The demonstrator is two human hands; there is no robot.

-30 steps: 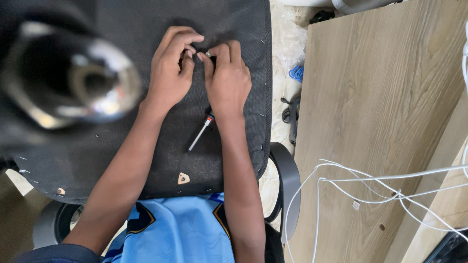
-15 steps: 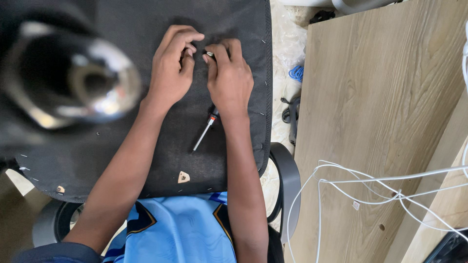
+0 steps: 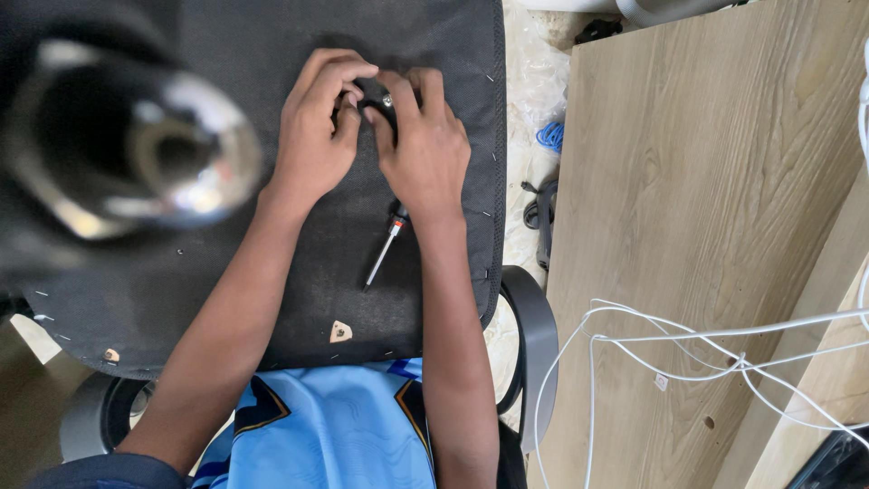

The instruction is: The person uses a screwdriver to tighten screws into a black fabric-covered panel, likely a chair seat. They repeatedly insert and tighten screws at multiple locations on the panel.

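Note:
An upturned black chair seat (image 3: pixel 434 272) lies across my lap, its fabric underside facing up. My left hand (image 3: pixel 317 136) and my right hand (image 3: pixel 425 145) meet near the seat's far edge, fingertips pinched together on a small black part with a metal piece (image 3: pixel 378 98). A screwdriver (image 3: pixel 385 246) with a thin metal shaft lies on the fabric just under my right wrist. Whether the part is fixed to the seat is hidden by my fingers.
A blurred black and chrome chair column (image 3: pixel 136 154) fills the upper left, close to the camera. A small tan plate with a screw (image 3: pixel 340 331) sits near the seat's near edge. A wooden board (image 3: pixel 688 226) with white cables (image 3: pixel 724 353) lies to the right. A black armrest (image 3: pixel 529 335) curves beside my right arm.
Both hands have stayed at the same spot, with the fingers shifting slightly on the small part. The screwdriver has not moved.

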